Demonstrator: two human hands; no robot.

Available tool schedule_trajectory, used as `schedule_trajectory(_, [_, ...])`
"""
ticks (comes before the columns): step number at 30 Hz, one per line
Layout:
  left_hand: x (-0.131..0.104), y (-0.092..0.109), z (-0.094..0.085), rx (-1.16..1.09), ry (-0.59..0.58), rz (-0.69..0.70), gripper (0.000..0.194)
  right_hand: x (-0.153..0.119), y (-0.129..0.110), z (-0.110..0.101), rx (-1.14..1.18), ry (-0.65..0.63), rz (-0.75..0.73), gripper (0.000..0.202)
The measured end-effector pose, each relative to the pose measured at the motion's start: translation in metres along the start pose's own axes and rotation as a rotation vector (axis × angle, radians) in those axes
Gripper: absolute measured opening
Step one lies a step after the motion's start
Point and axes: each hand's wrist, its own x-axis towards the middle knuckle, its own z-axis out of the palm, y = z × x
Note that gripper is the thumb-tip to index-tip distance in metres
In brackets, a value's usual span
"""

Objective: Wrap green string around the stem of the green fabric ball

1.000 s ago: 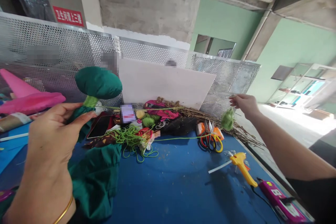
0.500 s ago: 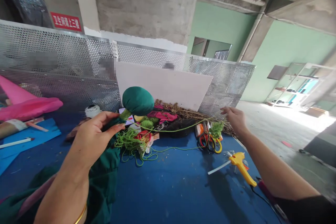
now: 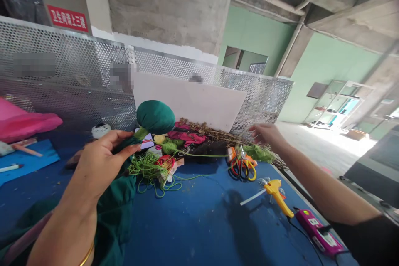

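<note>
Above the blue table [image 3: 190,228] | dark-green ball [image 3: 156,115]: rounded, smooth, yarn-wrapped neck [image 3: 141,133] | left hand [image 3: 104,160]: pinching cloth [image 3: 124,146] beneath | right hand [image 3: 269,136]: grip indeterminate

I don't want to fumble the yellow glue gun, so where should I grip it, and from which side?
I'd use the right hand on the yellow glue gun, gripping its handle from the near right. The handle slants toward you, away from the white glue stick jutting left. Its cord leaves the handle's near end, so grip above that.
</note>
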Motion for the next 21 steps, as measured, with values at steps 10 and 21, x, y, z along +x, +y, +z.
schedule_trajectory(10, [0.002, -0.002, -0.002, -0.031, -0.058, -0.104, 0.042, 0.021, -0.012, 0.002, -0.016, 0.019, 0.001, 0.025])
schedule_trajectory(21, [-0.002, 0.004, 0.003, -0.103, -0.074, -0.05, 0.031, 0.012, 0.025, 0.02, -0.058, -0.181, 0.253, 0.031])
